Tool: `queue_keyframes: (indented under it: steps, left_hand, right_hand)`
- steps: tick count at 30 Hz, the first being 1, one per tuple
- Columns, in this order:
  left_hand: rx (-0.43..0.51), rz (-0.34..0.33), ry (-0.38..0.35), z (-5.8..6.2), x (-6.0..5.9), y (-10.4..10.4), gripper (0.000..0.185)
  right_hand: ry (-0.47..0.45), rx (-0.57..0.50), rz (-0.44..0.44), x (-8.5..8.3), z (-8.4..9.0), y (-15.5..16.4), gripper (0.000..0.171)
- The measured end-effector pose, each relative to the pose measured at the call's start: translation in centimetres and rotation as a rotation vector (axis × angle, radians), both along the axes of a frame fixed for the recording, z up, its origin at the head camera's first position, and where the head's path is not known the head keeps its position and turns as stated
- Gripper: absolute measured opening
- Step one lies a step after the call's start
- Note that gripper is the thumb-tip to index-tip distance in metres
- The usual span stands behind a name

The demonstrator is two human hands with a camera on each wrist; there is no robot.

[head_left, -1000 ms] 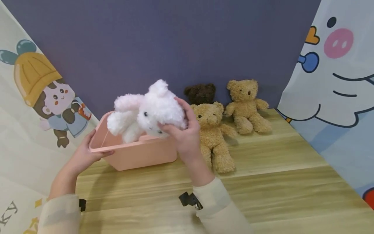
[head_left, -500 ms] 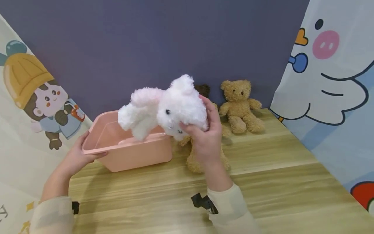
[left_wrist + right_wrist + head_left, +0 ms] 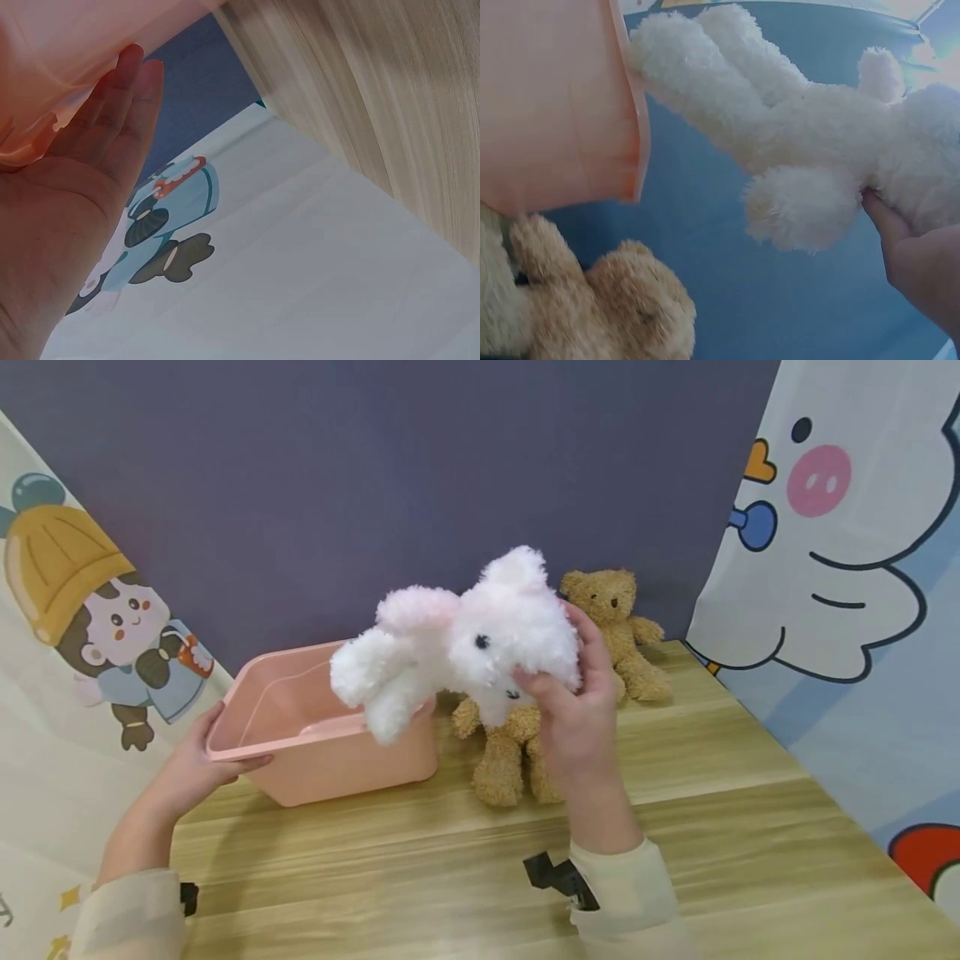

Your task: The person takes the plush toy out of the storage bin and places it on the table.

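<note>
A fluffy white teddy bear (image 3: 495, 635) with a pinkish patch hangs tilted in the air, head to the right and legs to the left. My right hand (image 3: 581, 727) grips it by the head, the thumb near its muzzle. Its legs are over the right end of a pink plastic bin (image 3: 352, 768) standing on the table. At the bin's left end my left hand (image 3: 191, 768) holds the rim; in the left wrist view its fingers (image 3: 112, 112) lie along the bin's outer wall. The right wrist view has the white bear's body (image 3: 817, 127) beside the bin wall (image 3: 562, 105).
A tan teddy bear (image 3: 501, 768) sits right of the bin, its head hidden behind the white bear. Another tan teddy bear (image 3: 645, 677) sits farther back by the dark wall (image 3: 375, 468). Wooden table (image 3: 360, 885) extends in front; printed cloths (image 3: 900, 710) flank both sides.
My right hand has moved right with the white teddy bear, from above the bin to in front of the tan bear. The dark brown bear is now hidden. My left hand stays on the bin.
</note>
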State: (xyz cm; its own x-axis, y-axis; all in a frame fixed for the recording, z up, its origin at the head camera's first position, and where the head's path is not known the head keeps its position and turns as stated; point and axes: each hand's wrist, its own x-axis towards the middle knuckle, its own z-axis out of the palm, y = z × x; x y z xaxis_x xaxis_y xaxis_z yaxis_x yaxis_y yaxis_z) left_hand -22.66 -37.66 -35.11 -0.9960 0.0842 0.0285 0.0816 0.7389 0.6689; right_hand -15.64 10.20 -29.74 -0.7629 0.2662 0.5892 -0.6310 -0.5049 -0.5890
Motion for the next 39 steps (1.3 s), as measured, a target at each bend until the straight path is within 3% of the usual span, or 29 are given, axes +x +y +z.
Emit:
queue_keyframes:
  steps: [12, 20, 28, 34, 37, 39]
  left_hand:
    - [0.009, -0.016, 0.026, -0.5, -0.4, -0.2, 0.119]
    - [0.007, -0.026, 0.063, -0.6, -0.5, -0.4, 0.115]
    - [-0.007, -0.020, 0.052, -0.5, -0.8, -0.6, 0.114]
    - [-0.002, -0.021, 0.049, -0.4, -0.5, -0.5, 0.116]
    - [0.000, -0.032, 0.058, -0.3, -0.4, -0.5, 0.114]
    - [0.005, -0.038, 0.064, -0.2, -0.4, -0.5, 0.113]
  right_hand:
    - [0.025, -0.044, -0.096, 1.1, -0.2, 3.7, 0.064]
    - [0.094, 0.002, -0.147, 2.0, -0.9, 6.8, 0.061]
    - [0.098, 0.035, -0.202, 2.3, -1.2, 10.8, 0.059]
    - [-0.005, 0.048, -0.320, 2.5, -0.6, 13.4, 0.060]
    - [-0.180, 0.197, -0.468, 2.9, 0.1, 14.6, 0.061]
    - [-0.300, 0.366, -0.576, 3.0, 0.6, 15.4, 0.064]
